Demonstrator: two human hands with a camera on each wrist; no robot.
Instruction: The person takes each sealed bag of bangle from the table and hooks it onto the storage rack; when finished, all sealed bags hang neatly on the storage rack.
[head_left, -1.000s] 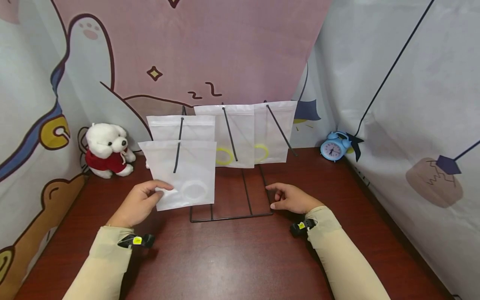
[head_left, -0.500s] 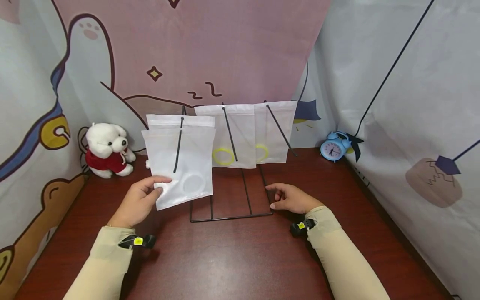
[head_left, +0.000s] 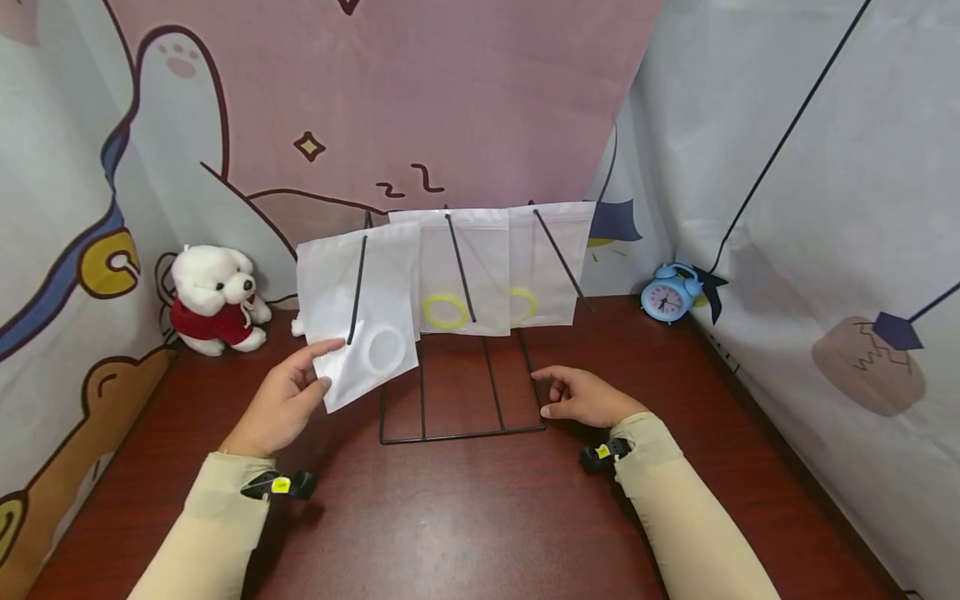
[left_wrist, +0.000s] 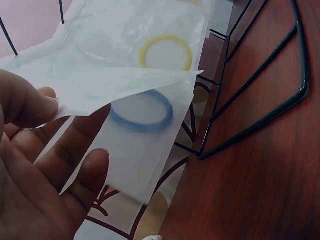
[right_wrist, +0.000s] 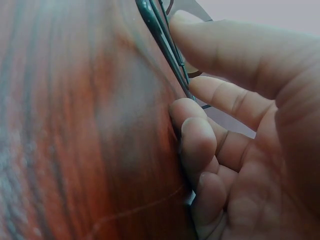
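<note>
My left hand pinches the lower left corner of a white zip bag between thumb and fingers. A pale ring shows through this bag, which hangs from the left rod of a black wire display rack. In the left wrist view the bag's lower part is lifted, and behind it hangs another bag holding a blue ring. My right hand holds the right side of the rack's base with thumb and index finger, its other fingers curled.
Two white bags, a middle bag and a right bag, hang on the other rods with yellow rings inside. A white plush dog sits at left, and a blue alarm clock stands at right on the brown table.
The bag in my left hand has slid back and up along the left rod, covering the bag behind it, and its lower edge has tilted. My right hand stays put.
</note>
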